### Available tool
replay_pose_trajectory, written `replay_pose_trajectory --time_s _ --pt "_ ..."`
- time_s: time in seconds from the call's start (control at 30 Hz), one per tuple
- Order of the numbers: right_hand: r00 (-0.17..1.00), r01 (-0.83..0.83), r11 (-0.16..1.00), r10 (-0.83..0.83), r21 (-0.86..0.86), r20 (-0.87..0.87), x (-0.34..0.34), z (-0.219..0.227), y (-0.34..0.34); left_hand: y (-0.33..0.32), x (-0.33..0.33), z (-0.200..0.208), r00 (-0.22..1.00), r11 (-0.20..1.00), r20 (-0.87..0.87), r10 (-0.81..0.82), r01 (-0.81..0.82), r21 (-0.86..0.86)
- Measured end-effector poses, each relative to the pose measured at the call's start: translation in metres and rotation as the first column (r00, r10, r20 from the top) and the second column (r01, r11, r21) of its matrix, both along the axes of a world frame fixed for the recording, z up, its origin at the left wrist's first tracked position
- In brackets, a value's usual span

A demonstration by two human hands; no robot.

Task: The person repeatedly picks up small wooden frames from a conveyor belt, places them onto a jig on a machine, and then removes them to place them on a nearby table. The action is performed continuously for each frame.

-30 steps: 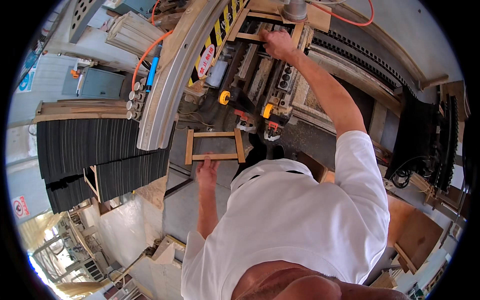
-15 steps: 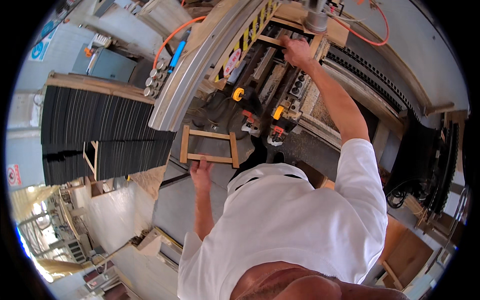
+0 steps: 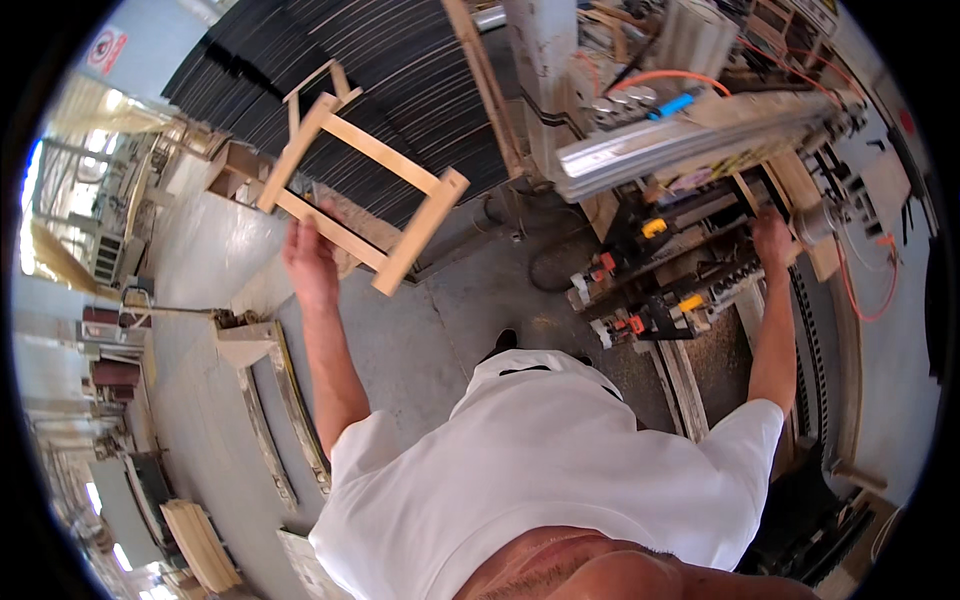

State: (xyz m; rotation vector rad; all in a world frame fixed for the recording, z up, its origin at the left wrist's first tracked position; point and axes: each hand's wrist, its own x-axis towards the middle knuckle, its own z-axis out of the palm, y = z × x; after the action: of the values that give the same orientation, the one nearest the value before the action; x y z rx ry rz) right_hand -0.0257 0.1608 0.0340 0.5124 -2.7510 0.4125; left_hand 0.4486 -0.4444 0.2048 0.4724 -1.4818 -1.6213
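My left hand [image 3: 312, 262] is closed on the lower rail of a pale wooden frame [image 3: 425, 228], which has two thicker side posts joined by two flat rails. It is held up and tilted, in front of a dark stack. On the right, my right arm stretches to a woodworking machine [image 3: 690, 250]. There my right hand [image 3: 771, 240] has its fingers bunched by the end of a light wooden strip [image 3: 745, 193]; what they hold is hidden. Yellow knobs and orange-red parts show on the machine's near end.
A tall stack of black sheets [image 3: 330, 45] rises at the far left, with another wooden frame [image 3: 340, 82] against it. A metal beam [image 3: 690, 140] crosses above the machine. Orange hoses [image 3: 680, 76] hang nearby. A metal-edged rack [image 3: 290, 400] stands on the floor at left.
The view has swung left. My left hand has raised the wooden frame and carried it left toward the black stack. My right hand is still at the machine.
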Motion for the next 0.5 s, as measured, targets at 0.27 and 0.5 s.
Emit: replay_pose_trajectory --time_s 0.27,0.5 --pt "0.993 0.084 0.82 -0.119 -0.567 -0.024 0.109 0.064 -0.105 -0.239 -0.017 0.051 0.996 0.987 -0.034 -0.087 0.091 0.134" --pt "0.99 0.128 0.652 -0.037 -0.747 0.137 0.217 0.041 -0.201 -0.333 -0.112 0.031 0.857 0.997 0.514 0.044 -0.005 -0.078"
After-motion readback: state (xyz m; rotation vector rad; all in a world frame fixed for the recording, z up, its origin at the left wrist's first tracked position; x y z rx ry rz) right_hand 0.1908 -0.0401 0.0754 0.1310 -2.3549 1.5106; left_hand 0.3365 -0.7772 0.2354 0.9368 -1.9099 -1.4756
